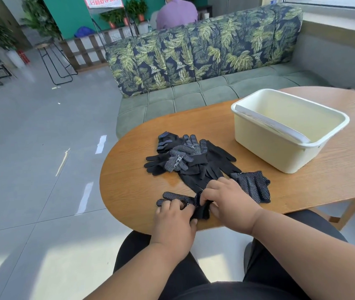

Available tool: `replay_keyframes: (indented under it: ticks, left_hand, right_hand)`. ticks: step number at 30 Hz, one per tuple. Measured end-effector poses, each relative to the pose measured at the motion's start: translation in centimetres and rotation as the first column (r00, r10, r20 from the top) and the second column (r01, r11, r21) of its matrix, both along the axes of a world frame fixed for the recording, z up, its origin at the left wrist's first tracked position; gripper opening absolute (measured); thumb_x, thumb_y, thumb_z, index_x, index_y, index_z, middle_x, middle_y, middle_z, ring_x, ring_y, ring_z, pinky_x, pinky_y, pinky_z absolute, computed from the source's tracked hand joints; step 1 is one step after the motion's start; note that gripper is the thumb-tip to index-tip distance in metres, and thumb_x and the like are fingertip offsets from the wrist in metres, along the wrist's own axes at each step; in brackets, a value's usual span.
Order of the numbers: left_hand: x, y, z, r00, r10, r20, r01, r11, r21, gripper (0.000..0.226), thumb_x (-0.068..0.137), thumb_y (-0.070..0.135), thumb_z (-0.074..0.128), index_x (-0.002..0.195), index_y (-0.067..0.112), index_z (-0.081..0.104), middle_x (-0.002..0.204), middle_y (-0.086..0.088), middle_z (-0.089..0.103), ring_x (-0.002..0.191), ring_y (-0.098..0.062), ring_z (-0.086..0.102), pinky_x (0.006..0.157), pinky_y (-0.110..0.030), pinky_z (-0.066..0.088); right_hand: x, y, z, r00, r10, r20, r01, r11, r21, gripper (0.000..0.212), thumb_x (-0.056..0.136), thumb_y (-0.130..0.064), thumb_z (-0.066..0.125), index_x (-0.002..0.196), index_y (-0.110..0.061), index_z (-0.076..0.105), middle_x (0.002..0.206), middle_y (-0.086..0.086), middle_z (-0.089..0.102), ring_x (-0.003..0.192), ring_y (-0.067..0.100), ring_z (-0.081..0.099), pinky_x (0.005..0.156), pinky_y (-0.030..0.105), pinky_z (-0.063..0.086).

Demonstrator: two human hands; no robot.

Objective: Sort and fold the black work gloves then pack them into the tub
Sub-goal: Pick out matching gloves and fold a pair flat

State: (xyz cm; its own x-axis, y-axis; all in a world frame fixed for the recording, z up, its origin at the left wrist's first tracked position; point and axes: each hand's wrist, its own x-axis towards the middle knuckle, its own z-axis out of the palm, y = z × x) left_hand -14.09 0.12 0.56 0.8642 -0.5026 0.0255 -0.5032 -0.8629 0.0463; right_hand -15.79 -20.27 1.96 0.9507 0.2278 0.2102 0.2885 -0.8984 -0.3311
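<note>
Currently both hands pinch one dotted glove [178, 199] at the worktop [129, 187] near edge: left hand [173, 219] pins fingers, right hand [229, 201] grips cuff, long axis left-right, tub [258, 146] beyond right.

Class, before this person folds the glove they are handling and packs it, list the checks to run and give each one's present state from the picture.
1. Both hands on the glove: left hand and right hand grip it. Ok.
2. Glove lying flat: bunched at the cuff. Not ok.
3. Tub within reach, open: ok.
4. Tub free of gloves: ok.
5. Pile sorted: tangled. Not ok.
6. Matching partner identified: cannot tell.
</note>
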Motion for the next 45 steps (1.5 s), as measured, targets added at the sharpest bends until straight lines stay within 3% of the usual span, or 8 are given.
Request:
replay_keyframes:
  ticks: [6,13,17,24,27,30,40,45]
  left_hand:
    - [-0.4,1.0,0.9,0.998,-0.054,-0.040,0.051,0.996,-0.076,0.025,0.095,0.050,0.041,0.108,0.037,0.058,0.117,0.014,0.055,0.117,-0.017,0.044,0.100,-0.037,0.036]
    - [-0.6,2.0,0.3,0.992,-0.107,-0.069,0.093,0.978,-0.184,0.042,0.097,0.063,0.038,0.112,0.036,0.066,0.106,0.022,0.054,0.115,-0.007,0.043,0.105,-0.032,0.034]
    - [0.0,2.9,-0.2,0.982,-0.114,-0.150,0.068,0.956,-0.284,0.038,0.102,0.057,0.036,0.105,0.031,0.064,0.101,0.021,0.057,0.111,-0.004,0.044,0.102,-0.029,0.035]
    - [-0.2,3.2,0.1,0.868,0.050,-0.494,-0.365,0.738,-0.567,0.032,0.103,0.048,0.050,0.086,0.022,0.057,0.084,0.001,0.062,0.082,-0.017,0.057,0.072,-0.034,0.049]
    - [0.6,2.7,0.3,0.811,0.124,-0.572,-0.509,0.632,-0.584,0.010,0.099,0.045,0.060,0.103,0.036,0.063,0.094,0.014,0.070,0.091,-0.005,0.065,0.080,-0.029,0.056]
    - [1.6,2.5,-0.1,0.776,0.199,-0.598,-0.587,0.574,-0.571,0.034,0.097,0.038,0.068,0.128,0.036,0.053,0.108,0.016,0.071,0.104,-0.004,0.066,0.093,-0.033,0.058]
    - [3.0,1.8,-0.2,0.818,0.357,-0.452,-0.569,0.622,-0.538,0.039,0.097,0.027,0.071,0.132,0.031,0.055,0.117,0.013,0.063,0.089,-0.001,0.065,0.073,-0.017,0.050]
    - [2.6,2.6,0.0,0.944,0.263,-0.198,-0.326,0.830,-0.453,0.012,0.100,0.034,0.064,0.110,0.034,0.071,0.117,0.016,0.054,0.102,-0.004,0.057,0.084,-0.018,0.049]
  right_hand:
    - [-0.4,0.5,0.5,0.983,0.092,-0.160,-0.035,0.945,0.325,0.019,0.082,-0.029,0.051,0.097,-0.029,0.062,0.108,-0.009,0.061,0.104,0.015,0.058,0.095,0.037,0.047]
    - [-0.4,1.4,0.3,0.972,0.121,-0.200,-0.033,0.917,0.397,0.009,0.088,-0.041,0.060,0.091,-0.040,0.051,0.104,-0.012,0.059,0.099,0.012,0.056,0.092,0.038,0.047]
    - [-0.1,1.5,0.3,0.946,0.110,-0.304,0.041,0.892,0.450,0.013,0.100,-0.035,0.063,0.098,-0.024,0.055,0.090,-0.010,0.058,0.084,0.001,0.054,0.077,0.027,0.044]
    - [1.7,3.9,-0.9,0.929,-0.028,-0.369,0.231,0.823,0.519,0.020,0.102,-0.038,0.060,0.091,-0.024,0.051,0.076,-0.005,0.058,0.071,0.008,0.052,0.074,0.038,0.047]
    - [3.1,4.9,-1.4,0.918,-0.107,-0.383,0.291,0.836,0.465,0.021,0.101,-0.042,0.059,0.092,-0.024,0.052,0.079,-0.006,0.061,0.078,0.013,0.058,0.073,0.038,0.048]
    - [4.0,5.5,-1.9,0.897,-0.196,-0.396,0.369,0.825,0.428,0.018,0.100,-0.042,0.060,0.094,-0.026,0.054,0.084,-0.007,0.062,0.081,0.013,0.060,0.070,0.034,0.047]
    - [4.0,5.6,-2.4,0.895,-0.238,-0.377,0.391,0.826,0.407,0.038,0.095,-0.034,0.067,0.131,-0.034,0.053,0.111,-0.007,0.053,0.093,0.008,0.052,0.084,0.027,0.045]
    - [2.9,5.6,-2.6,0.936,-0.193,-0.294,0.299,0.878,0.374,0.034,0.099,-0.030,0.063,0.131,-0.039,0.055,0.118,-0.004,0.048,0.101,0.018,0.059,0.090,0.034,0.052]
